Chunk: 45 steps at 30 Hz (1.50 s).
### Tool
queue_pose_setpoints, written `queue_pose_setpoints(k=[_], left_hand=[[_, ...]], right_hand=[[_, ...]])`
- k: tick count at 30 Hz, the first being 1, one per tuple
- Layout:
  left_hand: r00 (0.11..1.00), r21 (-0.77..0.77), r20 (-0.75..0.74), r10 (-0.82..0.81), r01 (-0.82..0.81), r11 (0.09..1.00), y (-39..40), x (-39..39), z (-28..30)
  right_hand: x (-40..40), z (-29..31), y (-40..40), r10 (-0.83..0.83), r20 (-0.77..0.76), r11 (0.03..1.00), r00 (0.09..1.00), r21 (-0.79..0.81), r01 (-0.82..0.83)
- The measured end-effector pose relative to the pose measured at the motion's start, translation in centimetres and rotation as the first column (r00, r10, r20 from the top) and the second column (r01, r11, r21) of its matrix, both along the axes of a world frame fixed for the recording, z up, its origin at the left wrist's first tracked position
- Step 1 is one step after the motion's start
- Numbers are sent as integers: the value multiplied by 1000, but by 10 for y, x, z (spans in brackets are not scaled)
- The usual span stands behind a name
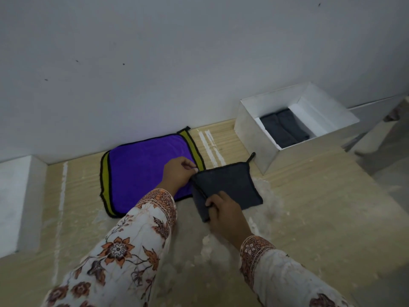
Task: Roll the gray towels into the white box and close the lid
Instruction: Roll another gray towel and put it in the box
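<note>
Floral sleeves (124, 247) reach over the wooden table (309, 207). The right hand (225, 214) pinches the gray towel (230, 185) at its near edge, the left hand (178, 171) pinches its far left corner. It overlaps a purple towel (143, 171). Rolled gray towels (283, 127) sit inside the open white box (254, 129) to the right.

flat towel (230, 185) lies on the table (309, 207), overlapping the mat (143, 173) to its left; box (254, 134) behind-right holds rolled towels (283, 127).
</note>
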<state>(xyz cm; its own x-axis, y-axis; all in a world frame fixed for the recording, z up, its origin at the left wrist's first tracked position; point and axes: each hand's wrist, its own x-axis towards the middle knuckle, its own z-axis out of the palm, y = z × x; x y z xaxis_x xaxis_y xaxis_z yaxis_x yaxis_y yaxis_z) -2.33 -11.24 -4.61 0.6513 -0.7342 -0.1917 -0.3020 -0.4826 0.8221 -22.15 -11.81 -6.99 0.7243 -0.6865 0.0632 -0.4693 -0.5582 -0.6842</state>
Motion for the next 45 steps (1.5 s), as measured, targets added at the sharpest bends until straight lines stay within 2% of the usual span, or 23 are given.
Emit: queue_pose_setpoints(k=[5, 9, 12, 17, 20, 23, 27, 31, 34, 40, 42, 45], left_hand=[[997, -40, -45, -70, 68, 997, -20, -19, -1], [989, 82, -20, -147, 148, 986, -29, -27, -6], [980, 113, -7, -199, 198, 974, -29, -30, -9], [965, 53, 41, -260, 258, 965, -26, -29, -4], [963, 34, 168, -213, 210, 977, -22, -28, -2], [939, 110, 310, -146, 117, 987, -16, -21, -3], [944, 313, 300, -140, 41, 949, -5, -19, -4], [926, 380, 354, -130, -15, 925, -2, -24, -4], [935, 408, 330, -130, -17, 913, -3, -28, -6], [941, 367, 314, -124, 0, 930, -1, -32, -7], [941, 335, 321, -102, -12, 942, 0, -29, -5], [955, 226, 294, -46, -23, 974, 1, -26, 0]], right_hand=[[-15, -2, -15, -190, -9, 980, 982, 58, 190], [-20, -4, -20, -211, -73, 971, 975, 95, 218], [-19, -5, -21, -201, -109, 978, 974, 33, 205], [-21, -6, -24, -183, -198, 982, 963, -79, 171], [-21, -7, -24, -192, -203, 977, 960, -134, 166], [-15, -3, -20, -74, -154, 991, 985, -124, 55], [0, 3, -10, 65, -154, 991, 986, -102, -81], [13, 3, -1, 44, -369, 992, 928, -92, -84], [19, 3, 4, 11, -426, 993, 905, -102, -61], [18, 8, 5, 8, -340, 988, 941, -142, -60], [15, 11, 3, 55, -297, 992, 953, -95, -87], [9, 17, -1, 84, -156, 996, 984, 48, -78]])
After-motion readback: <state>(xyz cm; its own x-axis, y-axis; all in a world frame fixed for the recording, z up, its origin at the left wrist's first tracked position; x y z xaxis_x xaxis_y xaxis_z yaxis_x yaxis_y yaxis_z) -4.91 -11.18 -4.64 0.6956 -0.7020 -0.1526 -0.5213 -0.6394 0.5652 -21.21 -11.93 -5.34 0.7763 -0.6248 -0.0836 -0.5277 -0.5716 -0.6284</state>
